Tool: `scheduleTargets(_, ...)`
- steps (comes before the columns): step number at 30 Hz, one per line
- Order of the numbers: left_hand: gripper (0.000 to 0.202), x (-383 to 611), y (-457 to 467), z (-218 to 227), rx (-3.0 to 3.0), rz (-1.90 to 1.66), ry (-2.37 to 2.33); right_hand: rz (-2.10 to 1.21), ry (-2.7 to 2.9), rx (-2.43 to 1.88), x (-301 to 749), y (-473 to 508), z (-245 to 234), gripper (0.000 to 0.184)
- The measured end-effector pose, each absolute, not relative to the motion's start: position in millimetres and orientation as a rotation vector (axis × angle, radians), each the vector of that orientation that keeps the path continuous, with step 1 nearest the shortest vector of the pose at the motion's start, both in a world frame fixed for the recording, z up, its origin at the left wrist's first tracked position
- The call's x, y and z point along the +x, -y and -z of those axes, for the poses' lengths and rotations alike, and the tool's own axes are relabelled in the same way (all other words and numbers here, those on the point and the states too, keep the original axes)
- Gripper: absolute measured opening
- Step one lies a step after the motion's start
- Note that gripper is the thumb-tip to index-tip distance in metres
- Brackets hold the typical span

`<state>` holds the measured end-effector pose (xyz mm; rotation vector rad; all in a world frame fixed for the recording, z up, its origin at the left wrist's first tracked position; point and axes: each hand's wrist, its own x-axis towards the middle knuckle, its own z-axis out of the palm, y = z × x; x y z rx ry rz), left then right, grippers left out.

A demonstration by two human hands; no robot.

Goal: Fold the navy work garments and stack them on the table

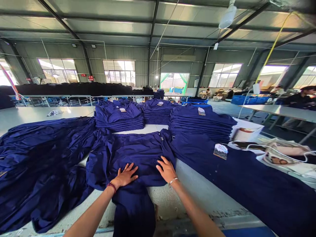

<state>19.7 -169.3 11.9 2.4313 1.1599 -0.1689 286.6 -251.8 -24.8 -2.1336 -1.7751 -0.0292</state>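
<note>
A navy blue garment (138,151) lies spread on the table before me, one part of it hanging over the front edge. My left hand (125,175) rests flat on its lower left area with the fingers spread. On the garment's right side lies my right hand (166,169), also open, palm down. To the left is a loose heap of navy garments (49,164). A long navy garment (237,177) with a paper tag (220,151) stretches out on the right. Just beyond the worked garment stand folded navy stacks, among them a left stack (119,115) and a right stack (201,121).
Bags (283,151) with white handles sit at the right edge of the table (182,191). A small bundle of cords (54,112) lies on the far left. Farther off are a long dark pile (74,89), blue crates (250,99) and a person (302,98) at another table.
</note>
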Motion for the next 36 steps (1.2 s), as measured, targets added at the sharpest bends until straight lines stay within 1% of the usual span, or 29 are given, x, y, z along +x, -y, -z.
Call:
scheduleTargets(3, 0.062, 27.0, 171.0, -12.0, 2.449, 0.198, -1.243, 0.328, 1.654, -2.112, 307.1, 253.4, 9.2, 0.044)
scheduleTargets(4, 0.062, 31.6, 170.9, -14.2, 2.463, 0.165, -1.276, 0.409, 1.594, -2.163, 316.0, 253.9, 2.5, 0.048)
scheduleTargets(6, 0.062, 46.2, 170.5, -21.0, 2.514, 0.049, -1.278, 0.510, 1.446, -2.336, 335.3, 254.1, -10.1, 0.064)
scheduleTargets(9, 0.062, 81.2, 170.3, -31.6, 2.596, -0.129, -1.095, 0.479, 1.290, -2.632, 364.8, 252.2, -21.7, 0.090)
scheduleTargets(10, 0.063, 95.3, 170.5, -34.1, 2.614, -0.164, -1.021, 0.428, 1.293, -2.709, 373.7, 251.3, -23.3, 0.094)
scheduleTargets(12, 0.064, 124.8, 171.0, -37.0, 2.634, -0.214, -0.892, 0.330, 1.340, -2.799, 388.7, 250.0, -24.1, 0.097)
scheduleTargets(15, 0.066, 167.1, 171.7, -37.7, 2.641, -0.233, -0.775, 0.322, 1.431, -2.782, 404.0, 249.9, -22.3, 0.095)
scheduleTargets(17, 0.068, 190.9, 172.4, -36.5, 2.651, -0.185, -0.748, 0.353, 1.476, -2.734, 410.5, 250.3, -20.8, 0.093)
scheduleTargets(21, 0.071, 222.1, 175.2, -29.2, 2.692, -0.074, -0.789, 0.359, 1.495, -2.688, 421.4, 248.6, -18.6, 0.082)
scheduleTargets(26, 0.073, 231.2, 178.8, -9.4, 2.704, 0.053, -0.840, 0.353, 1.445, -2.669, 437.4, 238.5, -16.6, 0.067)
scheduleTargets(29, 0.072, 230.3, 177.2, 7.4, 2.722, 0.019, -0.843, 0.343, 1.433, -2.652, 447.0, 227.5, -15.7, 0.061)
scheduleTargets(36, 0.069, 234.0, 165.4, 51.8, 2.790, -0.224, -0.821, 0.333, 1.481, -2.593, 466.3, 194.8, -13.4, 0.054)
